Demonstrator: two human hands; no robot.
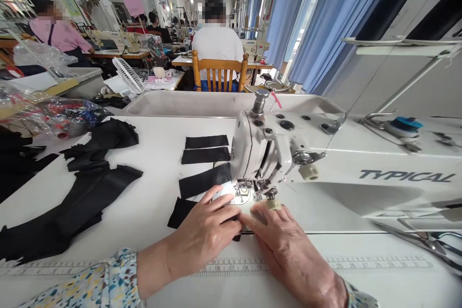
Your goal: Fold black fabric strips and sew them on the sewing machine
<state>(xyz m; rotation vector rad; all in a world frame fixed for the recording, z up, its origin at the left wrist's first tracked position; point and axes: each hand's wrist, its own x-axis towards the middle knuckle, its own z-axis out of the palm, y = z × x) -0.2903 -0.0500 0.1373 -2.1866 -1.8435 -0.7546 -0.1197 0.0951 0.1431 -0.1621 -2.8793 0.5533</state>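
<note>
My left hand (211, 226) lies over a small black fabric piece (236, 237), its thumb and fingers closing on it just in front of the presser foot (244, 186). My right hand (285, 240) is bent at the same spot, its thumb tip meeting the left fingertips at the fabric's edge; its grip is partly hidden. The lit needle plate (242, 196) of a white sewing machine (325, 154) sits just beyond my fingers. Beside the machine head, a row of black fabric strips (205, 156) extends toward my left hand, the nearest partly covered by it.
Larger black cloth pieces (68, 207) lie at left. Scissors (426, 240) rest at right, and a printed ruler (231, 267) crosses the front. Thread cones (391, 5) stand upper right. A trough (180, 102) borders the back, with a seated person (218, 41) beyond.
</note>
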